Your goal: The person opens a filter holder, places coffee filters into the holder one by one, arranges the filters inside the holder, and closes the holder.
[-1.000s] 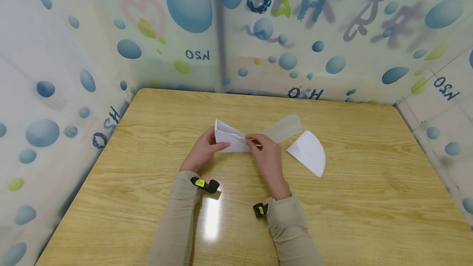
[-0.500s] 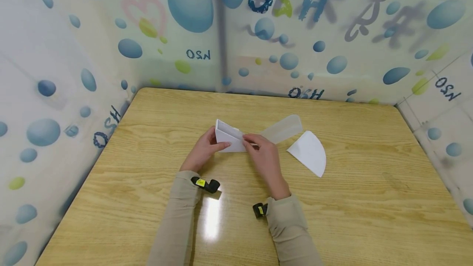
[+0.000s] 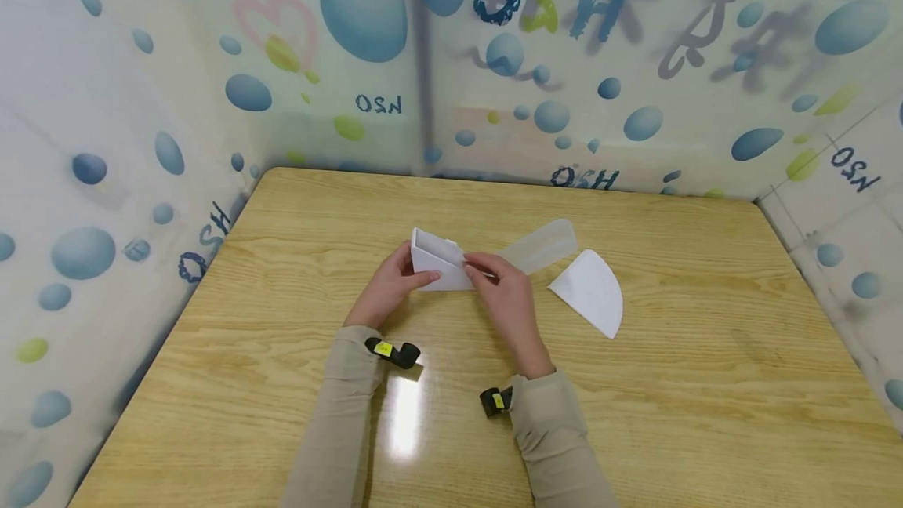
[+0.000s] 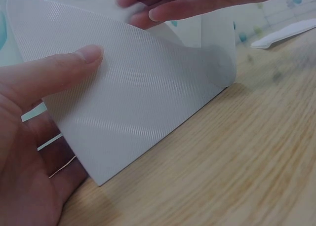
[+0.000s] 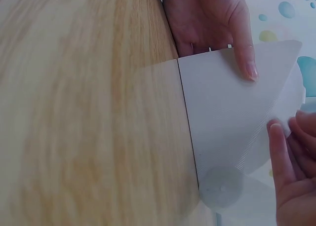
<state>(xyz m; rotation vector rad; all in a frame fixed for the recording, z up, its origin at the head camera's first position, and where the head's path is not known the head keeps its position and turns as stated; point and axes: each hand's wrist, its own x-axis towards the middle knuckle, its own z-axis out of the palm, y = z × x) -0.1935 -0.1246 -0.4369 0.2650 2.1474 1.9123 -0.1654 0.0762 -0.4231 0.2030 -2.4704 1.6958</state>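
A white wedge-shaped coffee filter holder (image 3: 439, 277) stands on the table with its slanted mouth up. Its ribbed front wall (image 4: 123, 83) fills much of the left wrist view. My left hand (image 3: 384, 286) grips its tall end, thumb on the front and fingers behind. White filter paper (image 5: 292, 95) shows above the slanted edge. My right hand (image 3: 509, 300) pinches that paper at the mouth, near the low end, its fingertips partly inside. From the holder's low end a frosted clear lid (image 3: 542, 248) is swung back to the right.
A fan-shaped white coffee filter (image 3: 589, 294) lies flat on the wooden table (image 3: 705, 335), just right of the lid. Walls with a printed bubble pattern (image 3: 363, 10) border the table at the back and sides.
My right hand has shifted slightly left at the holder's mouth. The paper edge that crossed the opening has gone lower and back inside. The left hand keeps its hold.
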